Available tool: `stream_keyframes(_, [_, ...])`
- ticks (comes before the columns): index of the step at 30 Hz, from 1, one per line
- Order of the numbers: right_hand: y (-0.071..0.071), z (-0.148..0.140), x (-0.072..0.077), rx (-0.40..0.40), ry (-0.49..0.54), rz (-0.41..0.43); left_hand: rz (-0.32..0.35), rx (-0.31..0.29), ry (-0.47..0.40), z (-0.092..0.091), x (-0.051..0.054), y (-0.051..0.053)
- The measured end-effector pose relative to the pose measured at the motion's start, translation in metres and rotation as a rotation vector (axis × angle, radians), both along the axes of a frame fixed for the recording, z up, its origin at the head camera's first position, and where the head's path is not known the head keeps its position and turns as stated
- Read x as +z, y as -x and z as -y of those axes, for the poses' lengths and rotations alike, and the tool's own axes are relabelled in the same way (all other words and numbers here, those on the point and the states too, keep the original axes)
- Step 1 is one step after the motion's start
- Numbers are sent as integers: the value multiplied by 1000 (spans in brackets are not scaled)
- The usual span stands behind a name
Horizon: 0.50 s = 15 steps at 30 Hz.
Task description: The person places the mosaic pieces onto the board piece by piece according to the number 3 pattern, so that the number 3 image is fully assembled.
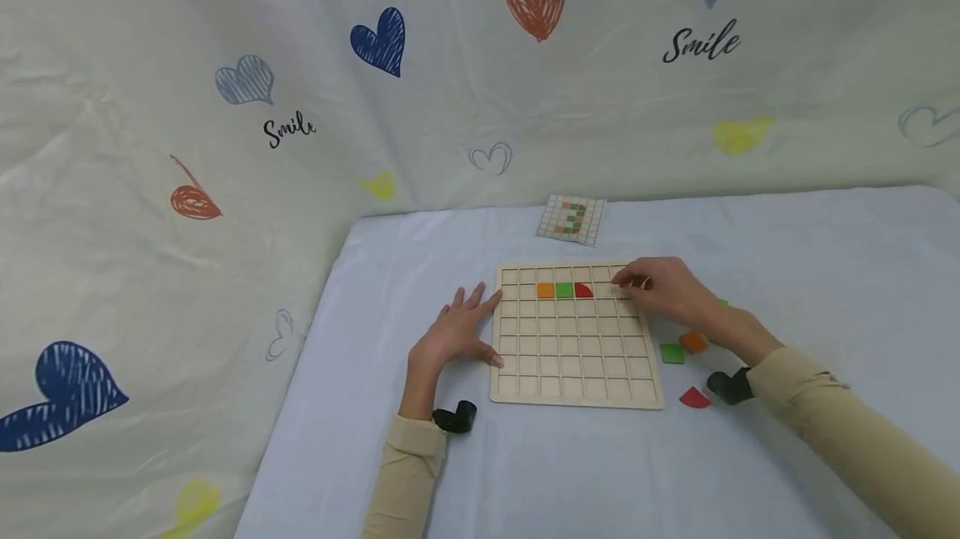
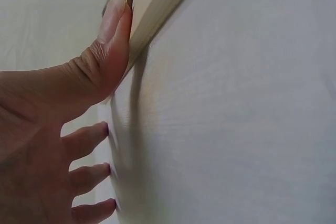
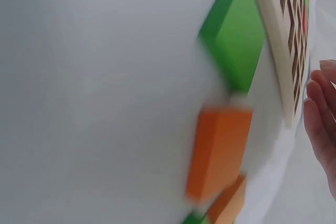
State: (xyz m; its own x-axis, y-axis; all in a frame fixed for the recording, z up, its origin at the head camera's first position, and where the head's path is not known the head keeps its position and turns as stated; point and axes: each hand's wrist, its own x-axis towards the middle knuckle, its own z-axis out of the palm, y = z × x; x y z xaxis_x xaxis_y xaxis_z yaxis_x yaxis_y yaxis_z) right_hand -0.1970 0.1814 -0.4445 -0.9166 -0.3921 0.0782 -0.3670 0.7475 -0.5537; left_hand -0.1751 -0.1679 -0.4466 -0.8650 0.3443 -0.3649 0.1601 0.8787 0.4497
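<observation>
A wooden grid board (image 1: 576,389) lies on the table. In one of its upper rows sit an orange square (image 1: 545,291), a green square (image 1: 564,291) and a red quarter-round piece (image 1: 582,291), side by side. My left hand (image 1: 453,335) spreads its fingers at the board's left edge; the thumb (image 2: 113,30) presses against its side, and other fingertips touch the cloth. Over the board's upper right corner, my right hand (image 1: 663,289) has loosely bent fingers. No piece shows in it in either view, though the inside of its grasp is partly hidden.
Right of the board lie a green block (image 3: 239,35), an orange block (image 3: 218,148) and a red quarter-round block (image 1: 694,398), with more pieces partly behind the right arm. A pattern card (image 1: 572,220) lies beyond the board. White cloth (image 1: 570,472) covers the table; a printed curtain hangs behind.
</observation>
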Motion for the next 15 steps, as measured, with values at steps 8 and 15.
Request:
stream_keyframes(8, [-13, -30, 4, -19, -27, -49, -4, 9, 5, 0, 0, -1])
stream_keyframes(15, [-18, -56, 1, -39, -57, -41, 2, 19, 9, -2, 2, -1])
